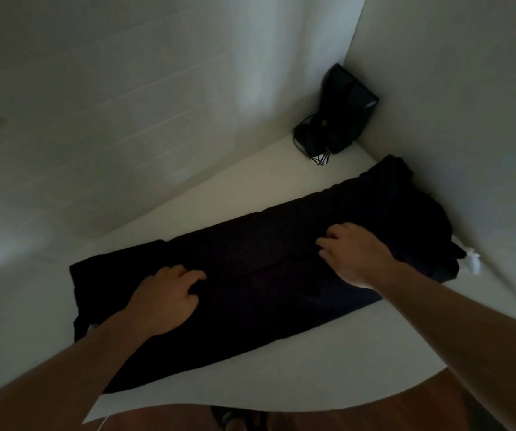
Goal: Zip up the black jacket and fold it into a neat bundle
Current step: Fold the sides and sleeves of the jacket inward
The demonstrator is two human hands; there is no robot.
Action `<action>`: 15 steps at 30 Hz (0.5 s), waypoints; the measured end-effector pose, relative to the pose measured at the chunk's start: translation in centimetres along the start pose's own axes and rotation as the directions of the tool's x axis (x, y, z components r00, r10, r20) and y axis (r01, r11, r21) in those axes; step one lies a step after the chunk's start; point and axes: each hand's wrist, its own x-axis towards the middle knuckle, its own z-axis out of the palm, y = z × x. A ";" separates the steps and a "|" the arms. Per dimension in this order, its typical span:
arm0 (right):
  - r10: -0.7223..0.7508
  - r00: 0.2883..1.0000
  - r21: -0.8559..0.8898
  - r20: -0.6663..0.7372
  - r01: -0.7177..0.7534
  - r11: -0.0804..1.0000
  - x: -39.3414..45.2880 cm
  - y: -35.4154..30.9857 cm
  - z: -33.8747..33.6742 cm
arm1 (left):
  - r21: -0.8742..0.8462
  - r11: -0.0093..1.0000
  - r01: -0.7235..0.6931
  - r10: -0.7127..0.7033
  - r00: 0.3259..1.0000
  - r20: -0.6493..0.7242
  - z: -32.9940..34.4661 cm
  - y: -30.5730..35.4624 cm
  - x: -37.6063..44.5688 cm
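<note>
Jacket: the black jacket (pixel 266 269) lies flat as a long, narrow strip across the white counter (pixel 359 346), running from the near left toward the far right corner, where its far end bunches against the right wall (pixel 468 119).
Left hand (pixel 163 298): palm down on the jacket's near-left part, fingers (pixel 196 276) loosely curled and slightly apart, pressing the cloth rather than clamped on it.
Right hand (pixel 356 253): palm down on the jacket's right half, fingers (pixel 328 242) spread and bent, tips touching the fabric; no fold is gripped.
Zip: too dark to tell.
Corner: a black device (pixel 340 110) with tangled cords stands well apart from the jacket.
Right edge: a small white object (pixel 473 259) sits just beside the jacket.
</note>
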 end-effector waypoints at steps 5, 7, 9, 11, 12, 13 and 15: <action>0.117 0.975 0.093 -0.190 -0.101 0.991 1.9 -3.5 -3.3 | 0.034 0.997 -0.063 0.071 0.927 -0.368 -2.2 8.5 4.1; 0.086 0.987 0.020 -0.139 -0.084 0.996 2.8 -4.3 -3.5 | 0.066 0.993 -0.101 0.116 0.950 -0.291 -1.9 11.6 6.0; 0.106 0.993 -0.074 -0.055 -0.110 0.991 2.8 -2.7 -2.4 | 0.127 0.991 -0.050 0.068 0.988 -0.140 0.0 11.9 6.7; 0.180 0.982 -0.098 -0.050 -0.185 0.978 2.0 1.1 -0.4 | 0.152 0.988 0.017 0.003 0.991 -0.135 2.5 8.7 6.2; 0.223 0.974 -0.085 -0.047 -0.226 0.970 1.6 3.0 0.6 | 0.170 0.984 0.051 -0.024 0.987 -0.156 3.3 6.4 5.4; 0.253 0.967 -0.081 -0.034 -0.255 0.964 1.2 4.7 1.6 | 0.185 0.978 0.092 -0.060 0.983 -0.173 4.0 4.1 4.6; 0.286 0.958 -0.069 0.005 -0.285 0.956 1.1 6.5 3.0 | 0.194 0.965 0.177 -0.140 0.971 -0.192 4.9 -0.2 2.8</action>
